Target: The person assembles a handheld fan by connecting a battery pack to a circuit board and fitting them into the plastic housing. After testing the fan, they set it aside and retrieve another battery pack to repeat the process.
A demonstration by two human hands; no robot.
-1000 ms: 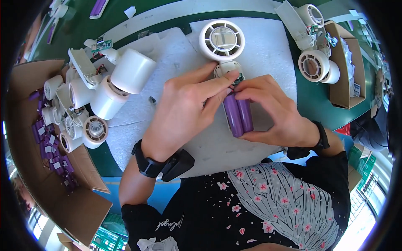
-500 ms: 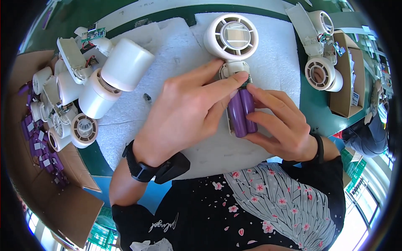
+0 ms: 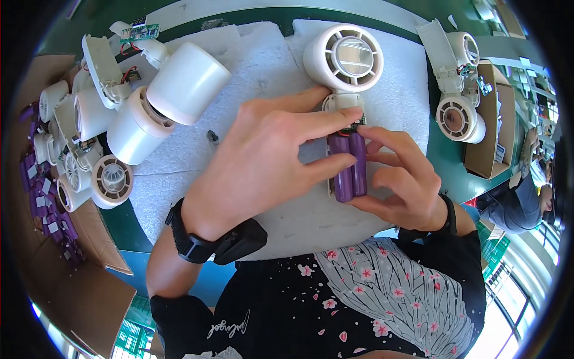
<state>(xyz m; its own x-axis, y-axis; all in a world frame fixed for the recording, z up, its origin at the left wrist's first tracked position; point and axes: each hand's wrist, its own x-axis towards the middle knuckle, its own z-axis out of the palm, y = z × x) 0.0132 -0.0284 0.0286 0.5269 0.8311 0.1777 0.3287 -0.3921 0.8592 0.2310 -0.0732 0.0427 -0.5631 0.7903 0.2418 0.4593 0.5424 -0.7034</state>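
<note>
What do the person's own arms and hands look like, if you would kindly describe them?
Both hands are ungloved, with no rings visible. Above the left hand, the wrist wears a wide black strap with a bulky, rounded black case. Above the right hand is a black band. The sleeves are short and black, leaving the forearms bare.

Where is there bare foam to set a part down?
The white foam is bare right of the round fan head, beyond the right hand. Another patch, between left hand and white cylinders, holds one small dark piece. Those cylinders crowd the foam's left edge.
</note>
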